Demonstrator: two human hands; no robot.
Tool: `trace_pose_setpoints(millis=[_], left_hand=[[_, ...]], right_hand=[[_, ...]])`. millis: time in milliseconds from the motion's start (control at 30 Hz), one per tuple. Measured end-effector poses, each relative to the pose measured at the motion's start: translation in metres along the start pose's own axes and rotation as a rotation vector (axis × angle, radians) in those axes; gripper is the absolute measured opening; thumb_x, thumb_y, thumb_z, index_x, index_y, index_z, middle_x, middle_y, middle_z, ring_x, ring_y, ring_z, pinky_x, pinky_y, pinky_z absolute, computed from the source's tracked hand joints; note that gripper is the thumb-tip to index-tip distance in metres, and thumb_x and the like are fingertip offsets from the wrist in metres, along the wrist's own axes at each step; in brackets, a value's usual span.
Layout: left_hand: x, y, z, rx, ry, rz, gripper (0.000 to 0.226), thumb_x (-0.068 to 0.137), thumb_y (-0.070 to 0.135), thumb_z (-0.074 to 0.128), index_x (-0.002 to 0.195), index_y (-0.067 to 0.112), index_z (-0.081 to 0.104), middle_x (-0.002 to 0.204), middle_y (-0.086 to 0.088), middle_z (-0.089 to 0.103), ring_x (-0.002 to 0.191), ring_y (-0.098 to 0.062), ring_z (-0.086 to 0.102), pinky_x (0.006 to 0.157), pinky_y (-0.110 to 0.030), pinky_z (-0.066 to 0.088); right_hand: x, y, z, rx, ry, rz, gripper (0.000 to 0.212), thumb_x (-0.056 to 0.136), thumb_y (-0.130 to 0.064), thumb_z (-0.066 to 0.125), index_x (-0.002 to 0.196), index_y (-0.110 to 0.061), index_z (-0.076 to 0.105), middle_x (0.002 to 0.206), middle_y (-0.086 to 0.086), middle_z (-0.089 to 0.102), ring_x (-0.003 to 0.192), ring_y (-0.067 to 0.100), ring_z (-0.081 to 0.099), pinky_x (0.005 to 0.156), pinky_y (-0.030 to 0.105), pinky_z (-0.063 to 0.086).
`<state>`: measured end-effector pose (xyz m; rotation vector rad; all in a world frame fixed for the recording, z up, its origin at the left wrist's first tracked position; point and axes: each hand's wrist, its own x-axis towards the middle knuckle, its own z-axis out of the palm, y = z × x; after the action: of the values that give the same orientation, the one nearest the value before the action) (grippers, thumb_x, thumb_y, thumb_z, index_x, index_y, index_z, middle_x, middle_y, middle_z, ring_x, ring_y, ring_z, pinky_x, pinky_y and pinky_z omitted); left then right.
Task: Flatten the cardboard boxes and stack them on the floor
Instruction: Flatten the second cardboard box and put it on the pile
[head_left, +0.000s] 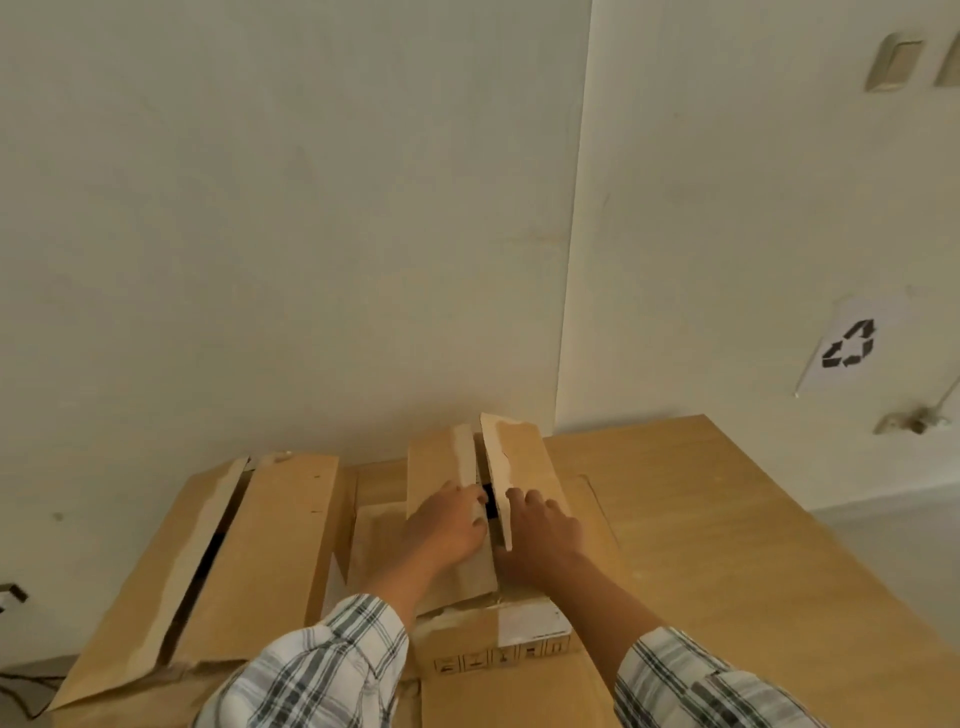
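a pale wall (291, 218) fills most of the view. below it a wooden table (727, 519) carries cardboard boxes. the large box (234, 561) lies on the left, its top flaps parted along a dark slit. the small box (519, 587) stands just right of it, flaps half raised. the left hand (447, 525) presses flat on its left flap (439, 462), fingers spread at the gap. the right hand (540, 530) rests, loosely spread, on the tilted right flap (519, 467). a recycling sign (852, 345) hangs on the right wall.
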<state>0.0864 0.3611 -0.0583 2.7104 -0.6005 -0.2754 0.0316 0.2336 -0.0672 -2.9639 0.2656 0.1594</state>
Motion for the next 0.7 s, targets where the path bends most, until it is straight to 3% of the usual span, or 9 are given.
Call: trace_pose_setpoints(millis=[133, 233, 333, 433, 500, 567, 600, 700], left_hand=[[-0.003, 0.005, 0.012, 0.112, 0.03, 0.079, 0.047, 0.1, 0.036, 0.048, 0.145, 0.042, 0.039, 0.139, 0.0, 0.042, 0.124, -0.025, 0.044, 0.093, -0.04, 0.046], [-0.004, 0.016, 0.006, 0.179, 0.084, 0.115, 0.054, 0.096, 0.049, 0.05, 0.146, 0.046, 0.032, 0.144, -0.001, 0.037, 0.128, -0.028, 0.04, 0.098, -0.046, 0.04], [-0.003, 0.026, -0.006, 0.316, -0.004, 0.079, 0.055, 0.086, 0.048, 0.056, 0.14, 0.037, 0.047, 0.142, -0.003, 0.037, 0.128, -0.029, 0.036, 0.099, -0.047, 0.036], [-0.006, 0.028, -0.019, 0.451, 0.037, 0.014, 0.038, 0.084, 0.032, 0.061, 0.122, 0.028, 0.063, 0.138, -0.004, 0.04, 0.125, -0.029, 0.034, 0.1, -0.046, 0.034], [-0.008, 0.03, -0.026, 0.494, 0.116, 0.01, 0.033, 0.088, 0.033, 0.056, 0.118, 0.024, 0.066, 0.142, -0.005, 0.039, 0.128, -0.029, 0.032, 0.103, -0.048, 0.032], [-0.012, 0.034, -0.033, 0.567, 0.168, 0.003, 0.04, 0.091, 0.038, 0.047, 0.121, 0.019, 0.065, 0.142, -0.005, 0.041, 0.132, -0.03, 0.031, 0.105, -0.05, 0.029], [-0.013, 0.035, -0.038, 0.621, 0.178, -0.016, 0.043, 0.091, 0.04, 0.045, 0.122, 0.017, 0.065, 0.14, -0.005, 0.043, 0.133, -0.03, 0.03, 0.105, -0.05, 0.028], [-0.016, 0.029, -0.047, 0.844, 0.104, -0.106, 0.042, 0.089, 0.039, 0.061, 0.126, 0.019, 0.063, 0.134, -0.006, 0.044, 0.129, -0.029, 0.032, 0.1, -0.043, 0.028]], right_hand=[[-0.01, 0.0, 0.002, 0.015, 0.147, 0.004, 0.038, 0.095, -0.037, 0.046, 0.129, -0.021, 0.039, 0.122, 0.001, 0.053, 0.104, 0.024, 0.059, 0.072, 0.036, 0.052], [-0.014, 0.011, -0.017, -0.057, 0.224, 0.013, 0.049, 0.096, -0.025, 0.051, 0.141, -0.022, 0.031, 0.123, 0.003, 0.054, 0.099, 0.024, 0.063, 0.064, 0.034, 0.05], [-0.017, 0.034, -0.035, -0.107, 0.264, 0.067, 0.055, 0.093, -0.01, 0.057, 0.141, -0.02, 0.033, 0.127, 0.007, 0.049, 0.1, 0.025, 0.062, 0.064, 0.034, 0.05], [-0.02, 0.061, -0.043, -0.259, 0.256, 0.142, 0.044, 0.093, -0.012, 0.057, 0.135, -0.015, 0.045, 0.144, 0.011, 0.038, 0.12, 0.027, 0.052, 0.085, 0.039, 0.05], [-0.019, 0.079, -0.038, -0.408, 0.183, 0.148, 0.048, 0.097, -0.022, 0.052, 0.144, -0.017, 0.042, 0.158, 0.011, 0.019, 0.142, 0.03, 0.026, 0.109, 0.049, 0.032], [-0.018, 0.09, -0.026, -0.488, 0.105, 0.112, 0.052, 0.099, -0.028, 0.045, 0.149, -0.019, 0.034, 0.162, 0.009, 0.011, 0.149, 0.03, 0.004, 0.117, 0.052, 0.012], [-0.017, 0.092, -0.019, -0.501, 0.085, 0.091, 0.053, 0.099, -0.029, 0.045, 0.149, -0.018, 0.034, 0.161, 0.009, 0.015, 0.149, 0.029, 0.003, 0.118, 0.05, 0.011], [-0.016, 0.089, 0.0, -0.459, 0.067, 0.065, 0.055, 0.096, -0.026, 0.05, 0.147, -0.014, 0.035, 0.156, 0.009, 0.027, 0.143, 0.028, 0.019, 0.112, 0.04, 0.027]])
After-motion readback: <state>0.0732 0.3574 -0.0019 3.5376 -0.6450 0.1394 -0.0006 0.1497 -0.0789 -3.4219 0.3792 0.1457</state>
